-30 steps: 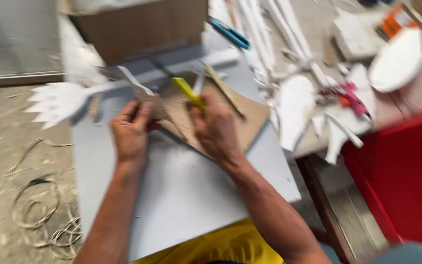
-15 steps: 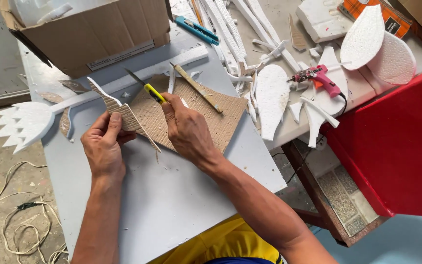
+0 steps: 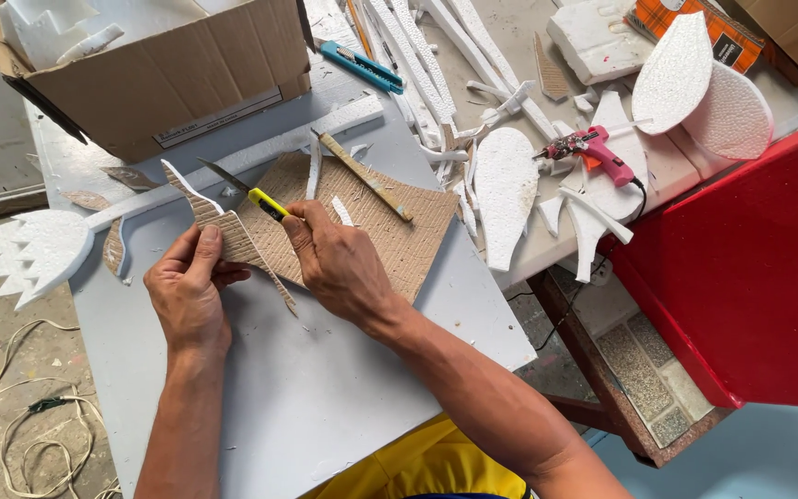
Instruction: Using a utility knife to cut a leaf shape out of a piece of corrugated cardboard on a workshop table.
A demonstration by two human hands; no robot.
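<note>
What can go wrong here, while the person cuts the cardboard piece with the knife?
1. The left hand holds the cardboard piece close to the blade of the knife in the right hand; a slip might cut the fingers.
2. The piece is narrow, so it may tear or bend.
3. The cardboard sheet underneath lies loose and could slide on the table.

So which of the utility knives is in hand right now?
The yellow-handled knife in the right hand; the blue one lies untouched by the cardboard box.
</note>
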